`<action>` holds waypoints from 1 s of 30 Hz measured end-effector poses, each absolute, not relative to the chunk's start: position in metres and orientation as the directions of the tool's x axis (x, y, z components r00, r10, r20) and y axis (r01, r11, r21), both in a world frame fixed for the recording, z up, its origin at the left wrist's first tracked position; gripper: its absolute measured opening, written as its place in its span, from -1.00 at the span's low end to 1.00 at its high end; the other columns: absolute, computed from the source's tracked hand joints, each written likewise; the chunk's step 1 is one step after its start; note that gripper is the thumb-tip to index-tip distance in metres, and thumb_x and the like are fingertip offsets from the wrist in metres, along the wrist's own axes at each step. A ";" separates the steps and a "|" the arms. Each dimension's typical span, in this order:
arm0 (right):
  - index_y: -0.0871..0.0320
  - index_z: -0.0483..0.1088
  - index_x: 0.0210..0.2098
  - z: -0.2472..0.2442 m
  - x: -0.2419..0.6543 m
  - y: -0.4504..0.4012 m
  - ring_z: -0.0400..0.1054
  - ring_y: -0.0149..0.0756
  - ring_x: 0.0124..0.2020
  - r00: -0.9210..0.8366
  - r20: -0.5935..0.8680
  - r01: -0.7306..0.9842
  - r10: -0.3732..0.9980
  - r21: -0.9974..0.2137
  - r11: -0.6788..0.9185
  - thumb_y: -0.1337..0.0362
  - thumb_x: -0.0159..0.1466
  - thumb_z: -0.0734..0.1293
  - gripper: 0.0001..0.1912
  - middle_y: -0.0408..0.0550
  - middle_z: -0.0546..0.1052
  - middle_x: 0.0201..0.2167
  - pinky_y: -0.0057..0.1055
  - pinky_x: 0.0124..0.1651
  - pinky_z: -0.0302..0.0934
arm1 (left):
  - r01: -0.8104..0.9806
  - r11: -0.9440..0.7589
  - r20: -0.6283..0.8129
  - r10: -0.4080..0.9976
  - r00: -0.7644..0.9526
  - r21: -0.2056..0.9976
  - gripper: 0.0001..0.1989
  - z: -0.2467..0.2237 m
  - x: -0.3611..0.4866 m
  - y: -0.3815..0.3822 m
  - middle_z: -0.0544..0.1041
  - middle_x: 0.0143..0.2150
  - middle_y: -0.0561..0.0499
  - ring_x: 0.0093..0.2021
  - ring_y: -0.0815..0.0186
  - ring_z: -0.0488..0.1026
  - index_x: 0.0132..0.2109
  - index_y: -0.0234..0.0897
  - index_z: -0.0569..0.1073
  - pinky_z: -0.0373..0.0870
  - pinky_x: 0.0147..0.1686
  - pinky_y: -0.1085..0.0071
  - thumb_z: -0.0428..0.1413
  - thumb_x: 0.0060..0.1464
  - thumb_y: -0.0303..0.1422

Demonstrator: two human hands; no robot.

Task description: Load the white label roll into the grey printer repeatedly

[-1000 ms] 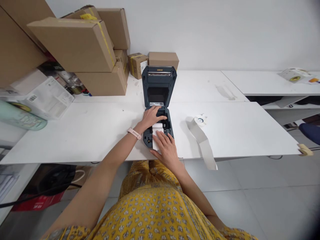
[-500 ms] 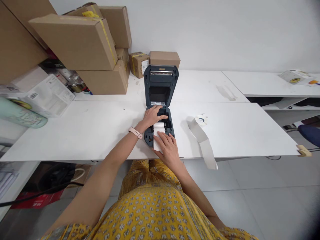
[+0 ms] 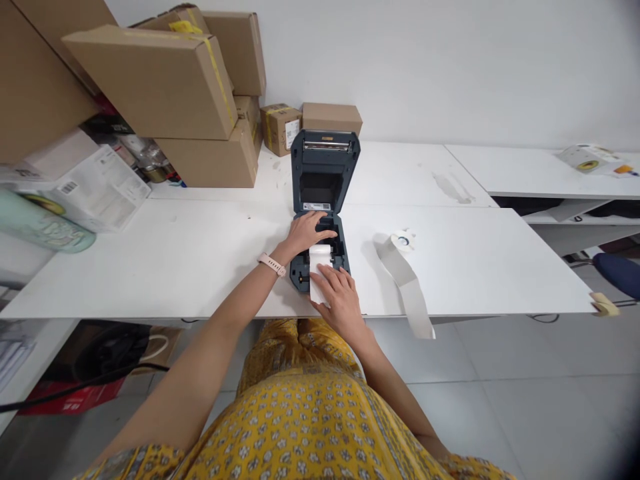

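A dark label printer (image 3: 327, 175) stands at the table's front edge with its lid raised. Inside it sits a white label roll (image 3: 320, 251), its strip drawn toward me over the printer's front. My left hand (image 3: 306, 231) reaches in from the left, fingers stretched over the inner rear of the printer; it holds nothing that I can see. My right hand (image 3: 340, 293) lies on the strip at the front, fingers extended and pressing it down, with the thumb by the strip's lower end. To the right lies another label roll (image 3: 402, 241) with a long strip unwound over the table edge.
Cardboard boxes (image 3: 155, 83) are stacked at the back left, with smaller boxes (image 3: 332, 119) behind the printer. A green bottle (image 3: 47, 223) and a white package (image 3: 103, 187) are at the far left. A tape roll (image 3: 605, 304) hangs at the table's right corner.
The view has shifted very slightly. My right fingers have barely moved on the strip; my left hand keeps its place in the printer.
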State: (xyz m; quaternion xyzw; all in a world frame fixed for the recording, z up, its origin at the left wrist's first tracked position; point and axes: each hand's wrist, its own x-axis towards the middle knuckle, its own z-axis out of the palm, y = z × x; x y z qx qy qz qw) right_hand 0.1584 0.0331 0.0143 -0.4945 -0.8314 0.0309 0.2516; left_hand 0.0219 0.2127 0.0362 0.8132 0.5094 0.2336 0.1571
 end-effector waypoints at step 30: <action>-0.08 0.33 0.25 0.096 0.207 0.155 0.28 -0.15 0.33 0.178 0.637 0.326 0.750 -0.757 0.566 -0.15 0.45 0.06 -0.46 -0.03 0.42 0.26 0.02 0.38 0.15 | 0.007 0.138 -0.138 0.989 -0.047 0.990 0.06 -0.007 0.001 0.064 0.29 0.41 -0.18 0.36 0.05 0.31 0.46 -0.13 0.00 0.24 0.35 0.09 0.36 -0.08 -0.18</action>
